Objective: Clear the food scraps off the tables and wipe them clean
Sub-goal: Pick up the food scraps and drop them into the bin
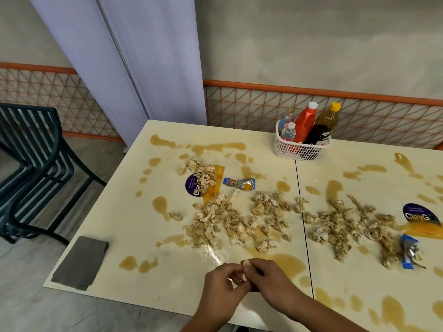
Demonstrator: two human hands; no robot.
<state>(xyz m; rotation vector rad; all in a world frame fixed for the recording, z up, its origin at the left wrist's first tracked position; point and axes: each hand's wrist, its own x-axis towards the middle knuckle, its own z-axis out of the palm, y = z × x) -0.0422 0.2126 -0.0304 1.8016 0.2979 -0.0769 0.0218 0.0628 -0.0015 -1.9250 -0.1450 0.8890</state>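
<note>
Two cream tables stand side by side, the left table (pixel 115 202) and the right table (pixel 359 279), both blotched with brown liquid spills (pixel 160 205). Pale crumpled food scraps (pixel 230 224) lie scattered across the middle of both. A folded grey cloth (pixel 80 262) lies at the left table's front left corner. Near the front edge my left hand (pixel 221 283) and my right hand (pixel 268 281) meet, fingers curled, and together pinch one small food scrap (pixel 246 262).
A white basket (pixel 297 150) with several bottles stands at the back by the seam. A blue snack wrapper (pixel 239 183) and a second wrapper (pixel 410 251) lie among the scraps. Purple round stickers (pixel 191 185) mark both tables. A dark chair (pixel 36 149) stands left.
</note>
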